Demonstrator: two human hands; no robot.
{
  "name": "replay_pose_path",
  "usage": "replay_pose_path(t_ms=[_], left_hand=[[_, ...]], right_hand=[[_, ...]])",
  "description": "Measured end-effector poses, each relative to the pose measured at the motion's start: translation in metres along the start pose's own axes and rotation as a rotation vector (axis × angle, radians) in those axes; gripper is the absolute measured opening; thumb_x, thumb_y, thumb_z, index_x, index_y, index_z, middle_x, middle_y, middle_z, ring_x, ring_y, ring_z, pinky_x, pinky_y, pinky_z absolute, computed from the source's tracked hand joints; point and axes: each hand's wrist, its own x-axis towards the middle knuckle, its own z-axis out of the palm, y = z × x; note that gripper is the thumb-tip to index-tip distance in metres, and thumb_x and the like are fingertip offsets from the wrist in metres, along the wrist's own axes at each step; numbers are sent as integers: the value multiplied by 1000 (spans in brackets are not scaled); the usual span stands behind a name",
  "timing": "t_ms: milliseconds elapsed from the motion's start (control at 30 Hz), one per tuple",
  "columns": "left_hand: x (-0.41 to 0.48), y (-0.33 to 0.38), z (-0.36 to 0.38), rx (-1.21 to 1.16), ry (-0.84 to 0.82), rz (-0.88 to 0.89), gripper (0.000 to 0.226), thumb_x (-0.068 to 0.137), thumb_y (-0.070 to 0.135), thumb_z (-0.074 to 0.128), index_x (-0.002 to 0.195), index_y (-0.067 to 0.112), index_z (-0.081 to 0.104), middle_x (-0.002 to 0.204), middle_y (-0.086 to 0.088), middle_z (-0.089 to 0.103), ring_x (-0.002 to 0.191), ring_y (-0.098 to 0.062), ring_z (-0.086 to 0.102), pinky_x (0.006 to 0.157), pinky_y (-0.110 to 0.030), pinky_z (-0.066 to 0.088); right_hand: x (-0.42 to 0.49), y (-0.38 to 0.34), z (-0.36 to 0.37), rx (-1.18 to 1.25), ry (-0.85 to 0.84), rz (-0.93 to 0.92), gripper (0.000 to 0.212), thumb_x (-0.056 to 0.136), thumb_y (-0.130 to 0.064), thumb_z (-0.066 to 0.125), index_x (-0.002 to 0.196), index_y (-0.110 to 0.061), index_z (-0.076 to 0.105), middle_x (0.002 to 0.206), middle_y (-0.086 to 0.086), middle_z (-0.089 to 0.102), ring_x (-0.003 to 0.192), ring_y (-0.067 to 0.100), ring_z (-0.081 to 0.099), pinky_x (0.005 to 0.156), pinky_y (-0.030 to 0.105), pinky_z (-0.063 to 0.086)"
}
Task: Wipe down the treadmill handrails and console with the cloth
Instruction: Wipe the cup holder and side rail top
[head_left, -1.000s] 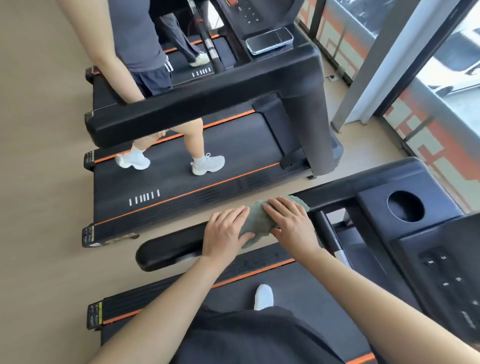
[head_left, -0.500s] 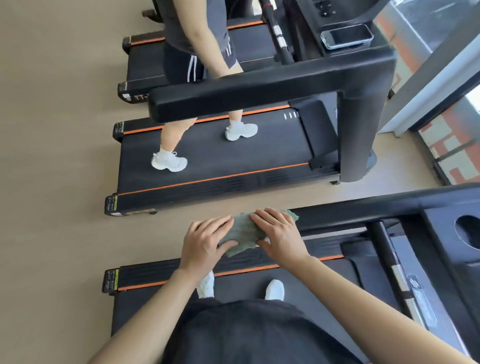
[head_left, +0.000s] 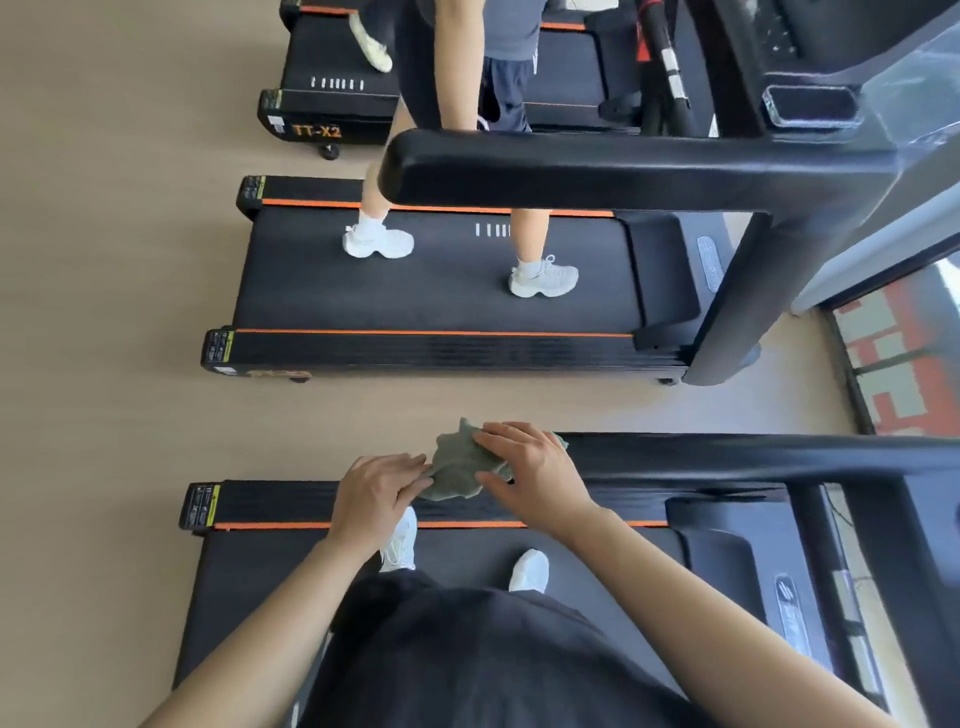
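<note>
Closest to me are the wearer's dark top (head_left: 467, 654) and two white shoes (head_left: 530, 569) standing on the belt of the near treadmill (head_left: 597, 566). Both bare forearms reach away from me to the left end of its black handrail (head_left: 727, 457), which runs off to the right. The grey-green cloth (head_left: 454, 467) is bunched on that end of the rail, between the two hands. The right hand (head_left: 535, 473) lies over the cloth's right part, fingers (head_left: 506, 431) slightly spread and curved over the far side and thumb on the near side, so it grips the cloth against the rail. The left hand (head_left: 376, 493) sits just left of it, fingers close together and pointing right. The cloth's left corner runs in between those fingertips and the thumb, pinched there. Beyond a strip of pale floor (head_left: 104, 415) stands a second treadmill (head_left: 441, 296), where another person's legs in white trainers (head_left: 543, 278) stand on the belt. Farthest left is a third machine marked TT-X2 (head_left: 317, 131).
</note>
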Motion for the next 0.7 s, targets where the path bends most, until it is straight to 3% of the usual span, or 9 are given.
replay_pose_path(t_ms=[100, 167, 233, 300, 367, 433, 500, 600, 700], left_hand=[[2, -13, -5, -6, -73, -40, 38, 96, 47, 53, 97, 20, 81, 86, 6, 77, 82, -22, 71, 70, -38, 56], [2, -20, -7, -22, -105, -84, 43, 95, 51, 49, 93, 22, 80, 86, 4, 77, 84, -23, 70, 72, -37, 54], [0, -24, -10, -69, -124, -154, 40, 93, 48, 52, 96, 20, 79, 97, 3, 78, 93, -25, 70, 78, -36, 53], [-3, -24, -13, -123, -115, -203, 36, 88, 35, 63, 117, 18, 76, 119, 4, 74, 110, -22, 67, 92, -34, 49], [-3, -15, -17, -247, -101, -219, 48, 85, 28, 68, 132, 18, 68, 134, 9, 67, 121, -7, 58, 102, -23, 40], [1, -2, -17, -402, -91, -199, 50, 88, 35, 63, 135, 22, 66, 137, 13, 63, 123, 8, 51, 105, -12, 35], [7, 13, -13, -534, -138, -174, 51, 92, 42, 57, 139, 23, 62, 140, 14, 61, 128, 6, 51, 108, -16, 37], [14, 30, -4, -622, -211, -175, 55, 95, 45, 53, 145, 21, 57, 141, 12, 60, 131, -5, 53, 109, -28, 42], [21, 44, 0, -646, -192, -175, 54, 95, 44, 55, 145, 24, 56, 139, 15, 59, 131, -10, 52, 108, -28, 43]], right_hand=[[9, -17, 7, -63, -9, 21, 52, 78, -31, 78, 128, -21, 67, 131, -2, 66, 123, 23, 57, 102, 40, 43], [14, -25, 11, -125, -18, 34, 51, 75, -28, 81, 124, -21, 69, 125, -3, 68, 118, 23, 60, 99, 38, 44], [19, -31, 15, -162, -52, 59, 50, 73, -28, 80, 122, -21, 69, 122, -5, 69, 115, 23, 61, 98, 37, 44], [24, -37, 16, -173, -88, 84, 51, 74, -28, 78, 123, -22, 68, 123, -6, 67, 115, 23, 60, 100, 36, 41], [26, -42, 13, -160, -102, 114, 54, 75, -29, 77, 127, -22, 64, 126, -7, 64, 113, 23, 59, 97, 34, 41], [25, -45, 9, -143, -92, 156, 52, 76, -32, 77, 125, -23, 61, 124, -7, 59, 103, 23, 60, 84, 32, 42], [22, -45, 5, -137, -86, 183, 47, 77, -36, 77, 119, -22, 61, 117, -6, 55, 96, 23, 59, 76, 32, 43], [14, -42, 0, -121, -55, 186, 40, 80, -37, 73, 115, -20, 63, 112, -5, 58, 97, 22, 58, 79, 35, 49], [3, -36, -5, -66, 23, 245, 36, 86, -36, 71, 117, -19, 67, 113, -7, 62, 101, 16, 58, 81, 30, 49]])
